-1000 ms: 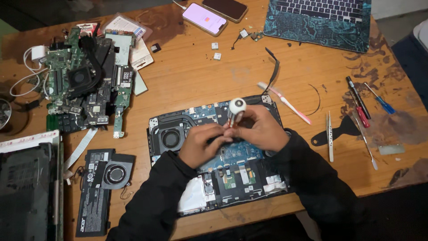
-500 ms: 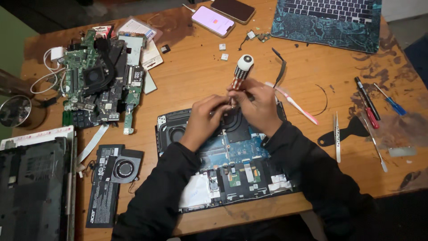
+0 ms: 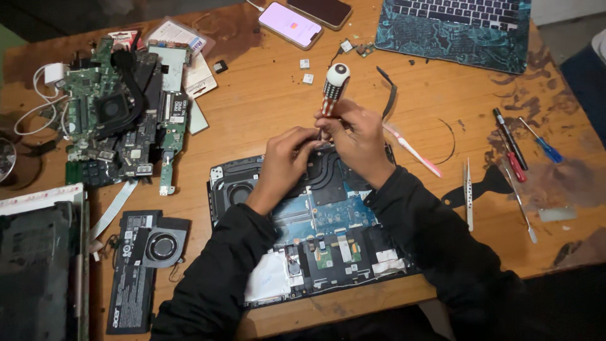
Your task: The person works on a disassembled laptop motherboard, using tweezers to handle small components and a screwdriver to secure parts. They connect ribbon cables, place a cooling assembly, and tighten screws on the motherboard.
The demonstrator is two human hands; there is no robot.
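An opened laptop base (image 3: 315,227) lies on the wooden table, its blue board, black heat pipes and fan showing. My right hand (image 3: 356,136) grips a screwdriver (image 3: 333,87) with a red-and-white striped handle and a white cap, held upright over the laptop's far edge. My left hand (image 3: 284,158) rests next to it, fingers pinched near the screwdriver's lower shaft by the heat pipes. The tip is hidden behind my fingers.
Green circuit boards (image 3: 120,120) are piled at left, a battery with a fan (image 3: 148,252) at front left, a laptop shell (image 3: 38,265) at far left. Two phones (image 3: 290,24) and a patterned laptop (image 3: 454,28) sit at the back. Tweezers (image 3: 468,192), small screwdrivers (image 3: 514,151) and a toothbrush (image 3: 413,151) lie at right.
The view has shifted so the laptop sits lower in frame. Both hands stayed together at the laptop's far edge, and the screwdriver now stands more upright and clearer.
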